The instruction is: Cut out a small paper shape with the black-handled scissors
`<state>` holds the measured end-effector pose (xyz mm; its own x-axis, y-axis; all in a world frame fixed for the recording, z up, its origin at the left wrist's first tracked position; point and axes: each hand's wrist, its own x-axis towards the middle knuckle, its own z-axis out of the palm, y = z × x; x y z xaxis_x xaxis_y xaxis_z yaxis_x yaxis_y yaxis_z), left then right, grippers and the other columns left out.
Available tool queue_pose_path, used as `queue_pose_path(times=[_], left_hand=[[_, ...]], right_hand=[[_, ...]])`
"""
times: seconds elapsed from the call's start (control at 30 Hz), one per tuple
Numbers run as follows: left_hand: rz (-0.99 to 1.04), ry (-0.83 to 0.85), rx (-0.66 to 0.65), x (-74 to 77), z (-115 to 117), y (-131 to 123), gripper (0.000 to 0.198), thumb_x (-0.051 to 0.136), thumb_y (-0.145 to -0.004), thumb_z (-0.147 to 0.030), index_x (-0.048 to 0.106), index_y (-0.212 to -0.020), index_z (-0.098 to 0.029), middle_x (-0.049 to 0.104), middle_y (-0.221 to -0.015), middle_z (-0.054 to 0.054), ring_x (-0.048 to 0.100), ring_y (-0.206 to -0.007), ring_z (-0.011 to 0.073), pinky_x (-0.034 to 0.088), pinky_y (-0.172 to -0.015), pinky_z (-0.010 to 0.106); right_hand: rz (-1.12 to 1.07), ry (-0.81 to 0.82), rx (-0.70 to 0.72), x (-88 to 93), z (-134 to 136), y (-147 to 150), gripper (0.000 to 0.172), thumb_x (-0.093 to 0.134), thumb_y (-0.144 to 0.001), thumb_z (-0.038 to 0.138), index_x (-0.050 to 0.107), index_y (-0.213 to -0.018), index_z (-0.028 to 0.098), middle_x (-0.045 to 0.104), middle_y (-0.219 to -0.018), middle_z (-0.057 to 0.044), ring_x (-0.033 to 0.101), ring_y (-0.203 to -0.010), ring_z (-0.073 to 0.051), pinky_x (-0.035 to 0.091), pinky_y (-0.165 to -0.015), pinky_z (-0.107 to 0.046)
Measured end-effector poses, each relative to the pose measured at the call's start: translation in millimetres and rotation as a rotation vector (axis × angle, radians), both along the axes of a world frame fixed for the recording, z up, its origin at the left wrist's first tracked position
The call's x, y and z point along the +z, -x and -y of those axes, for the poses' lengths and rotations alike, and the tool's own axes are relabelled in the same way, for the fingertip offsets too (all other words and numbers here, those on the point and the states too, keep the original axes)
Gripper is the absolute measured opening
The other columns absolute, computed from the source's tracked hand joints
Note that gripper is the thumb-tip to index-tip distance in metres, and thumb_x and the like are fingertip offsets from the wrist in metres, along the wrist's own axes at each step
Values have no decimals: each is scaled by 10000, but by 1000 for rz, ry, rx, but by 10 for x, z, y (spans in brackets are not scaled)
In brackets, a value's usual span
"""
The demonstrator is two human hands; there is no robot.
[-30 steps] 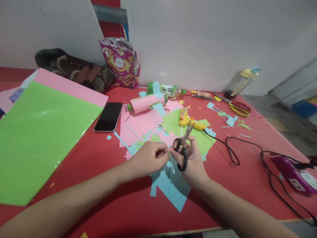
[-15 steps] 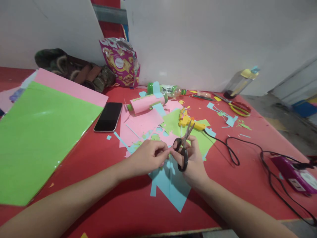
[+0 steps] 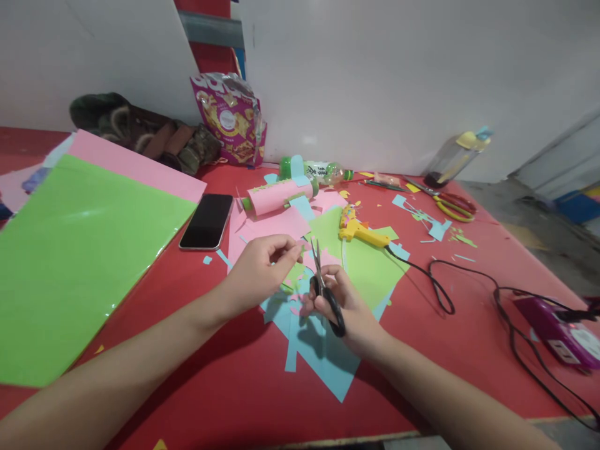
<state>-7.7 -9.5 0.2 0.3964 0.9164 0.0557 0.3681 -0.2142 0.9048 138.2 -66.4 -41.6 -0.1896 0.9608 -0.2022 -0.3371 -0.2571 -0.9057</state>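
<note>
My left hand (image 3: 267, 265) is closed in a pinch over the paper pile, with a small bit of pink paper (image 3: 302, 245) at its fingertips. My right hand (image 3: 347, 301) grips black-handled scissors (image 3: 334, 312), their blades pointing up and away, close to the left fingertips. Beneath both hands lie a light blue paper sheet (image 3: 328, 362) and several pink, green and blue scraps. Beyond them, a pink paper-wrapped bottle (image 3: 276, 197) lies on its side. A yellow glue gun (image 3: 368, 235) rests on a green sheet (image 3: 370, 275).
Left on the red table (image 3: 197, 387) are large green sheets (image 3: 94, 250) and a phone (image 3: 207, 222). Along the back stand a snack bag (image 3: 229, 119) and a clear bottle (image 3: 452, 159). Yellow-red scissors (image 3: 454, 206), black cable (image 3: 435, 287) and a purple power strip (image 3: 557, 331) are at right.
My hands have moved apart from fingertip contact. The left rose slightly up and left with the pink bit; the right shifted left and the scissors now tilt leftward, blades closer together.
</note>
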Motion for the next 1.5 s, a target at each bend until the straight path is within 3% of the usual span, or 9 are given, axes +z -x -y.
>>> queue_pose_path(times=[0.13,0.37,0.53,0.7,1.5], left_hand=[[12,12,-6,19,-7,6,231,431,-787,-270,484,-607,-135,400,-540,-46,348,-496,65,305,-487,182],[73,55,-134,43,-10,11,240,438,-781,-268,446,-576,-142,391,-551,-44,356,-509,67,300,-479,178],[80,128,-178,59,-15,30,261,429,-786,-288,412,-567,-147,306,-518,-58,279,-468,59,250,-432,178],[38,134,-243,33,-35,47,272,420,-795,-313,436,-587,-137,331,-548,-46,310,-505,65,275,-461,180],[-45,175,-274,76,-49,73,283,415,-794,-343,527,-644,-130,463,-586,-20,421,-537,81,346,-501,188]], right_hand=[[-45,-1,107,13,24,-10,474,707,-569,437,378,-853,249,405,-717,69,523,-627,-74,428,-657,-273],[-66,-74,195,-24,35,-37,455,670,-628,438,357,-902,253,428,-731,52,496,-618,-83,397,-643,-288],[-82,-94,207,-10,30,-40,455,664,-630,448,356,-899,250,440,-737,47,495,-630,-86,388,-649,-291],[-65,-95,209,4,33,-42,469,664,-620,460,352,-898,246,438,-743,40,491,-635,-93,388,-650,-296],[-28,-97,243,40,19,-68,462,663,-626,455,348,-890,244,415,-753,39,466,-643,-98,373,-637,-289]])
